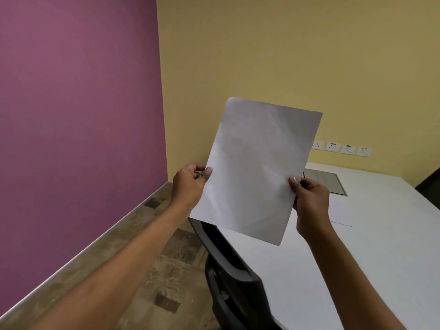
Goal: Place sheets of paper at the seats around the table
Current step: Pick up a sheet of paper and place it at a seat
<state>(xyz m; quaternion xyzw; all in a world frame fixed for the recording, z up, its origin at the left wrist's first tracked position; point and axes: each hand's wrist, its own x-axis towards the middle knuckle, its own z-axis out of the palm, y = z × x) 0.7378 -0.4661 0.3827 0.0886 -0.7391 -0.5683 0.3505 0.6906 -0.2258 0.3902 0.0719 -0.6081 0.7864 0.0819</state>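
Head view: a person holds a sheet of paper (256,170) up in the air with both hands, above the near left corner of a white table (371,258).
Left hand (189,184): at 9 o'clock of the sheet, thumb on the front and fingers behind, pinching the left edge.
Right hand (310,203): at 4 o'clock of the sheet, thumb on the front, pinching the right edge low down.
Sheet: tilted with its top toward 1 o'clock, a little wrinkled, not touching the table.
Chair (228,277): dark, at 6 o'clock under the sheet, pushed against the left edge of the table, between the table and the floor (152,270).
Table edges: the left edge runs from 6 o'clock up behind the sheet; the far edge meets the yellow wall (285,55).
On the table: a grey hatch plate (326,181) at 3 o'clock just beside the right hand; another flat sheet (352,210) seems to lie near it, but only its edge line is clear.
Wall sockets (342,148): a row at 2 o'clock, above the far edge.
Open room: a strip of floor at 7 o'clock, between the chair and the purple wall (78,103); the table surface at 4 o'clock is bare.
Second chair (428,184): a dark part at the right border.
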